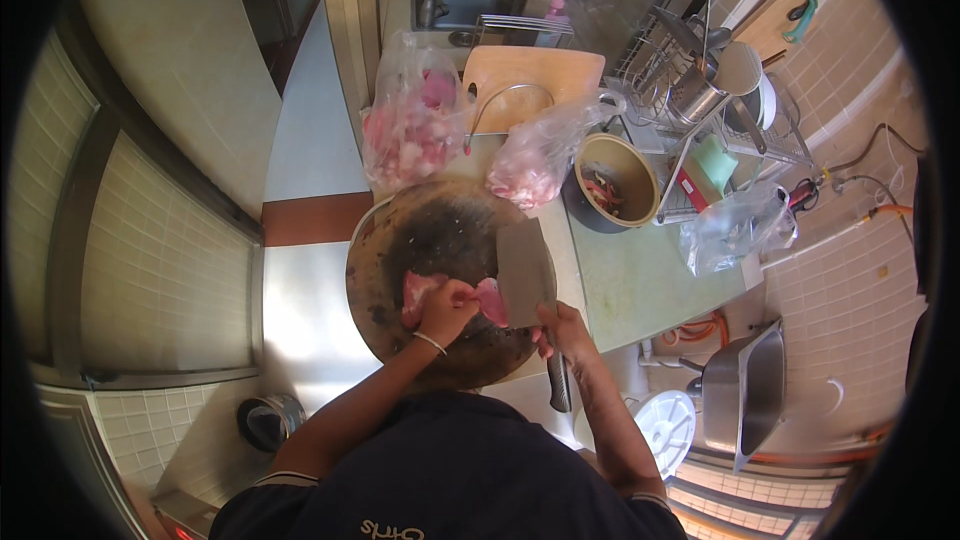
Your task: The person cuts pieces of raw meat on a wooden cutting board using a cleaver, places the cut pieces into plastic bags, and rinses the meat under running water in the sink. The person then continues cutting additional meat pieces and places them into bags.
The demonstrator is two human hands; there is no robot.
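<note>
A round wooden chopping block (450, 221) with a dark, worn middle stands before me. On it lies raw pink meat (492, 303), showing on both sides of my left hand (446, 309). The fingers of that hand are bent and pinch the meat; whether it is one piece or two is hidden beneath them. My right hand (568, 332) grips a broad cleaver (523, 270) where blade and handle meet. Its wide grey blade is over the right side of the block, beside the meat. The patterned handle sticks out below the hand.
Behind the block are two clear plastic bags of meat, a larger bag (412, 131) and a smaller bag (525, 161). A dark pot (600, 221) with scraps inside stands right of them. Further off are a wooden cutting board (536, 64) and a utensil rack (701, 101).
</note>
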